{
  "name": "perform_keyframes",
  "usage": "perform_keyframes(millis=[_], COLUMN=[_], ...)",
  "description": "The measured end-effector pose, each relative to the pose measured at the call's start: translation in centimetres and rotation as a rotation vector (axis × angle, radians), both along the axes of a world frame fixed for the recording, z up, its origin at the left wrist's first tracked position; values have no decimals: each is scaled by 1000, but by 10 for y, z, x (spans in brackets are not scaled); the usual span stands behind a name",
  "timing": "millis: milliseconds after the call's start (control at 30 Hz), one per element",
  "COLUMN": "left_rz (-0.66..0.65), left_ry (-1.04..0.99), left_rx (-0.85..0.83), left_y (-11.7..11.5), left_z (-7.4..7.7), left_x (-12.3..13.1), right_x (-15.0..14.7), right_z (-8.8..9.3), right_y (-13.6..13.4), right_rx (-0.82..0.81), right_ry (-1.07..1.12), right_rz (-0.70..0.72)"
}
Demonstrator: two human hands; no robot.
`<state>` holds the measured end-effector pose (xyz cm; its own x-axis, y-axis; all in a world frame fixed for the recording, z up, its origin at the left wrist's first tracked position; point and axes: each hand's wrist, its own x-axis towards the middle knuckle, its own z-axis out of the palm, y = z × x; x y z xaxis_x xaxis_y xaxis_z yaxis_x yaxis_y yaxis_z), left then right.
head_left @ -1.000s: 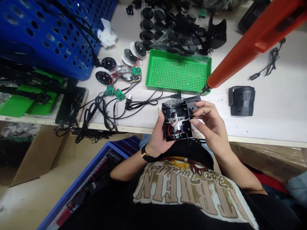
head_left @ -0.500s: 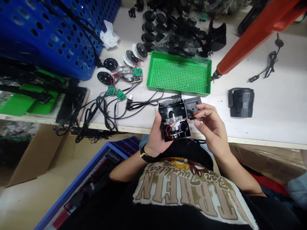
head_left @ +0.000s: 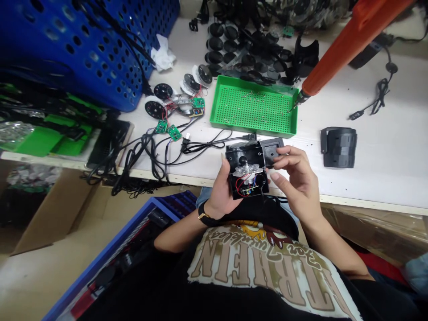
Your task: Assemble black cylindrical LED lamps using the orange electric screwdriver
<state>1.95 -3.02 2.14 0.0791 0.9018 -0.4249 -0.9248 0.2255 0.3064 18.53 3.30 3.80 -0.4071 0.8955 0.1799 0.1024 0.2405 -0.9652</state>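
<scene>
An opened black housing [head_left: 236, 155] rests in my left hand [head_left: 220, 191], whose fingers wrap round its left side and underside. Inside it show a clear plastic part, a motor, red and blue wires and a small circuit board. Beside it, at the upper right, is a black square bracket [head_left: 269, 147] with a recessed face. My right hand [head_left: 297, 183] is at the right of the housing, fingers apart and bent, fingertips near the bracket; nothing is held between thumb and fingers.
A green tray [head_left: 256, 130] of screws lies beyond the housing, under an orange screwdriver [head_left: 327, 67]. Cables [head_left: 147, 151], circuit boards [head_left: 174, 132] and discs lie to the left. A black cylindrical housing [head_left: 339, 147] stands at the right; a blue crate [head_left: 110, 53] is upper left.
The view has shifted slightly, so the bench things appear a little further right. My left hand still holds the housing, and my right hand stays beside it with little change.
</scene>
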Motion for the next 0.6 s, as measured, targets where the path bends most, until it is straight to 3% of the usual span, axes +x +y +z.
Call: perform_keyframes(millis=[267,600], left_rz=[17,95], left_ry=[-49,64], left_rx=[-28,-26], left_y=[-2,-7], left_z=[3,1], left_x=[11,19], right_x=[-12,-19], right_z=[3,-4], right_y=[6,-3], right_rx=[711,650], right_ry=[-106,-140], right_rz=[51,-54])
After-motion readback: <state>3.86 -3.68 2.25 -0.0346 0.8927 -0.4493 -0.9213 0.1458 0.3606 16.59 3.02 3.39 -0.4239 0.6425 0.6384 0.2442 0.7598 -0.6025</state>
